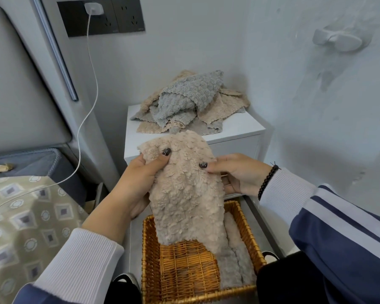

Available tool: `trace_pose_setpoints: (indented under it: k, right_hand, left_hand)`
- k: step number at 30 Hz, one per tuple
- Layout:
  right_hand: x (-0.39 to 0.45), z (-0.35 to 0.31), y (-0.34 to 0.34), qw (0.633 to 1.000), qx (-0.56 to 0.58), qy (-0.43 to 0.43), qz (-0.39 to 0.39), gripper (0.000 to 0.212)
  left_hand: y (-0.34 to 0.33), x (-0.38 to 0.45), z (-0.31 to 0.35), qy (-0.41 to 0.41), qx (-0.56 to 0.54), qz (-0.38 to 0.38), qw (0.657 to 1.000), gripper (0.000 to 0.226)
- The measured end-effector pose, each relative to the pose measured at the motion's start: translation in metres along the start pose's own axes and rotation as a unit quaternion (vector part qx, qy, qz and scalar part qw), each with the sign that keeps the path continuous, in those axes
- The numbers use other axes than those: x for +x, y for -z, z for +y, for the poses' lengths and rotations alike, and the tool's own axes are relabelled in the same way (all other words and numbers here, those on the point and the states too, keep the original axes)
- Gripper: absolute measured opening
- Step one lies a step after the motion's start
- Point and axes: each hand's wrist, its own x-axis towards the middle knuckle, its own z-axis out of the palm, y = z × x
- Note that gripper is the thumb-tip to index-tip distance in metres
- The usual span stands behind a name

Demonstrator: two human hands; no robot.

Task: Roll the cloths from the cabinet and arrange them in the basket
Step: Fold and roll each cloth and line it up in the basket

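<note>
A beige cloth (pixel 184 189) held up in both hands hangs over the wicker basket (pixel 150 249), covering its far half. The basket's near left floor lies open from above; rolled cloths (pixel 237 260) fill its right side. The heap of cloths (pixel 189 104) covers most of the white cabinet top (pixel 246 123), hemmed by walls behind and to the right.

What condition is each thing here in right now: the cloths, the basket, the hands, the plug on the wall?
Beige cloth: held up over the basket, hanging folded, not yet rolled.
Left hand: grips the cloth's top edge.
Right hand: pinches the cloth's other side.
Basket: open, partly filled; cloths lie along its right side.
Cloth pile: loose and crumpled on the white cabinet.
Charger: plugged into the wall socket.
</note>
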Motion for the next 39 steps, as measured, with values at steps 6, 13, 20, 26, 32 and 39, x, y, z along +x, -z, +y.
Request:
trace_pose_setpoints:
  k: [6, 13, 20, 26, 32, 39]
  right_hand:
    - [0.004, 0.007, 0.004, 0.997, -0.002, 0.027, 0.077, 0.004]
    - [0.000, 0.002, 0.004, 0.988, 0.027, 0.054, 0.146, 0.030]
    - [-0.006, -0.002, 0.008, 0.991, 0.052, 0.053, 0.110, 0.040]
    - [-0.010, -0.001, 0.019, 0.993, 0.049, 0.063, 0.089, 0.035]
    - [-0.013, -0.004, 0.024, 0.989, 0.087, 0.103, 0.055, 0.027]
    - [-0.022, -0.007, 0.028, 0.986, 0.089, 0.141, 0.003, 0.034]
  left_hand:
    - [0.003, 0.001, -0.008, 0.064, 0.077, -0.051, 0.994, 0.041]
    - [0.001, 0.000, -0.015, 0.077, 0.084, -0.098, 0.989, 0.053]
    - [0.007, 0.001, -0.008, 0.084, 0.085, -0.072, 0.990, 0.048]
    - [0.006, 0.003, -0.006, 0.059, 0.095, -0.067, 0.991, 0.029]
    - [0.002, 0.002, -0.006, 0.025, 0.061, -0.074, 0.995, 0.027]
    - [-0.001, 0.005, -0.006, -0.008, -0.017, -0.108, 0.994, 0.025]
